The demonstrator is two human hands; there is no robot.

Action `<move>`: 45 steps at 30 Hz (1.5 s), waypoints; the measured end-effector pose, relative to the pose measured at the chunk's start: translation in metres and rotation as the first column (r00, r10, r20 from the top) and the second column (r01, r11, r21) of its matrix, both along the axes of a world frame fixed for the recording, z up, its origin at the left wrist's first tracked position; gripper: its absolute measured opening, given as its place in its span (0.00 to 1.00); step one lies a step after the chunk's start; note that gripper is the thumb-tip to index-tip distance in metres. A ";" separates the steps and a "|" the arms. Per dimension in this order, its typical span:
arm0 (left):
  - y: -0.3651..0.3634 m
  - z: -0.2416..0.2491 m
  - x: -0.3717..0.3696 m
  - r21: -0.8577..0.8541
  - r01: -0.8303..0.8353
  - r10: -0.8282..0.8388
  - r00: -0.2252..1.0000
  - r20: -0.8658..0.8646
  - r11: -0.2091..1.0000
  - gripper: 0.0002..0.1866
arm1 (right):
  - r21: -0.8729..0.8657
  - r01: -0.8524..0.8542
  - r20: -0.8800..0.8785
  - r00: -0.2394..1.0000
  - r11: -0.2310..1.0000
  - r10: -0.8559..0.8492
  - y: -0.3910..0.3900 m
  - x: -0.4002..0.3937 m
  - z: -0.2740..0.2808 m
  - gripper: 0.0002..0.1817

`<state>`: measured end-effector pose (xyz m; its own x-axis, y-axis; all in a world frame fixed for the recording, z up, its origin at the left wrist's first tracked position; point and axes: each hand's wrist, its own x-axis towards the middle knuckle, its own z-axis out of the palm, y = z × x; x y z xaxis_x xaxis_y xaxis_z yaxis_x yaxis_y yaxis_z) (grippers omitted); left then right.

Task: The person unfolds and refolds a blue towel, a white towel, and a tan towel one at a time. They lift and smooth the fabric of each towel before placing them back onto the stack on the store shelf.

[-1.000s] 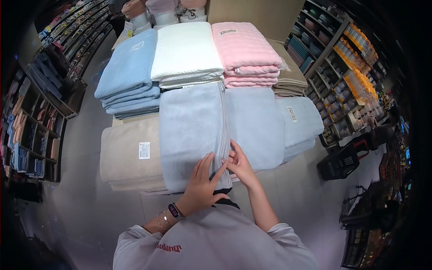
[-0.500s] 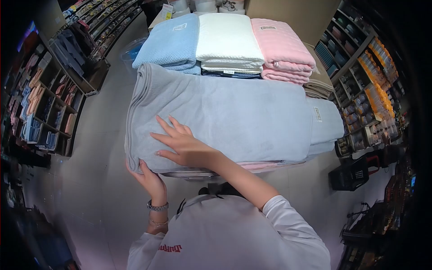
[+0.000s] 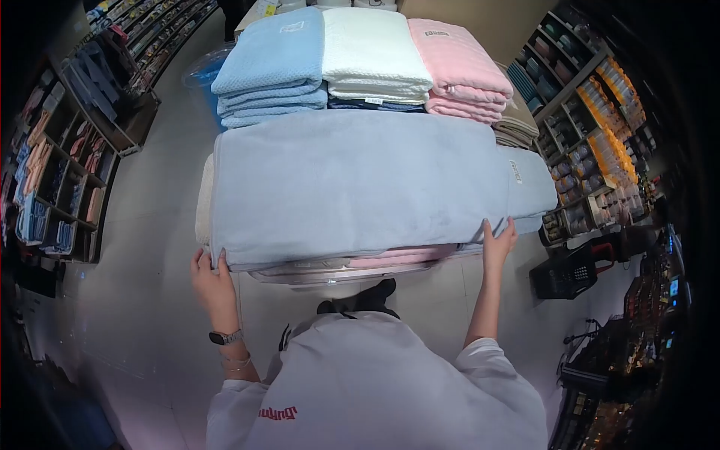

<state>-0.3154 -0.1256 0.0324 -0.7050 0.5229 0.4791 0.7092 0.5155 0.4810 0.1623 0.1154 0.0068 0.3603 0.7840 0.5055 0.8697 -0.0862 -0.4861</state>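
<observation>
Setting: shop aisle with a pale floor (image 3: pixel 150 247), shelving (image 3: pixel 67 150) of folded goods on the left and shelves of bottles (image 3: pixel 600 135) on the right.
Desk: low display desk (image 3: pixel 330 274), only its front edge visible under the stacked textiles.
Grey blanket: large grey-blue blanket (image 3: pixel 352 180) spread flat across the front stacks, spanning almost the full width of the desk, a small label near its right end.
Left hand: left hand (image 3: pixel 212 281) curled on the blanket's near left corner, fingers (image 3: pixel 222 260) on the top edge, watch and bracelets on the wrist.
Right hand: right hand (image 3: pixel 498 241) gripping the blanket's near right corner, fingers lying up over the edge.
Beneath: cream stack (image 3: pixel 203 206) peeking out at the left, pink folded edge (image 3: pixel 405 259) showing under the front.
Behind: light blue towels (image 3: pixel 274 64), white towels (image 3: pixel 375 52) and pink towels (image 3: pixel 457 64) in three neat piles side by side; beige pile (image 3: pixel 516 124) just right of the pink.
Right floor: black shopping basket (image 3: pixel 574 274) with a red handle, well apart from the desk.
</observation>
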 end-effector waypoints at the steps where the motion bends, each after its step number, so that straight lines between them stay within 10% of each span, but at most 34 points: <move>1: 0.000 0.010 -0.002 -0.043 -0.013 0.013 1.000 -0.011 0.999 0.17 | -0.029 0.075 0.043 0.996 0.997 -0.074 0.006 0.022 -0.008 0.33; 5: 0.014 0.084 0.004 -0.494 -0.123 0.137 0.991 -0.009 0.861 0.20 | -0.374 -0.247 -0.403 0.912 0.894 0.083 0.017 0.068 0.009 0.42; 9: 0.019 0.105 -0.015 -0.382 0.000 0.011 1.000 0.026 0.924 0.23 | -0.297 -0.158 -0.141 0.983 0.942 0.120 0.018 0.072 -0.002 0.34; 12: 0.025 0.116 -0.028 -0.187 0.191 -0.114 0.926 0.359 0.964 0.22 | -0.516 -0.351 -0.512 0.858 0.781 0.048 0.014 0.060 0.023 0.28; 19: 0.050 0.151 -0.043 0.422 0.238 -0.485 0.407 0.774 0.875 0.19 | -0.233 -0.721 -0.936 0.347 0.653 0.050 0.017 0.075 0.121 0.17; 26: 0.169 0.211 -0.151 0.832 0.240 -0.866 0.163 0.473 0.500 0.17 | 0.369 -0.526 -0.914 -0.057 0.766 0.401 0.175 0.069 0.260 0.13; 30: 0.281 0.264 -0.159 0.884 0.020 -0.855 0.263 0.446 0.467 0.18 | 0.534 -0.529 -0.845 -0.314 0.660 0.432 0.301 0.013 0.311 0.08; 39: 0.434 0.200 -0.191 0.879 0.153 -0.731 0.629 0.267 0.452 0.10 | 0.528 -0.527 -0.836 -0.181 0.667 0.519 0.486 -0.087 0.253 0.12; 45: 0.456 0.103 -0.210 0.402 0.409 -0.495 0.858 0.137 0.819 0.14 | 0.341 -0.795 -0.867 -0.060 0.503 0.494 0.513 -0.091 0.190 0.14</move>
<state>-0.5251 0.3306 0.1355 -0.5405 0.6392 0.5471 0.6690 -0.0677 0.7402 0.0718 0.6284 0.1967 -0.3389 0.9307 0.1378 -0.2770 0.0413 -0.9600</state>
